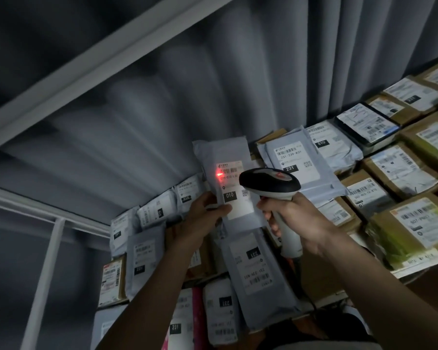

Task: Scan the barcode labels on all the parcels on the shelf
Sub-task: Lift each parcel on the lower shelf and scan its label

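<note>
Here the left hand (202, 218) grips the grey mailer (228, 188) by its lower edge, tilted up off the shelf's (412, 272) parcels so its label (234, 189) faces the scanner (271, 183), fisted in the right hand (296, 218) (red dot lands beside the barcode).

The raised mailer (226, 183) stands left of the barcode scanner (271, 184), before the curtain (213, 84), with parcels (395, 173) apparently lying rightward on the shelf (412, 272).
</note>
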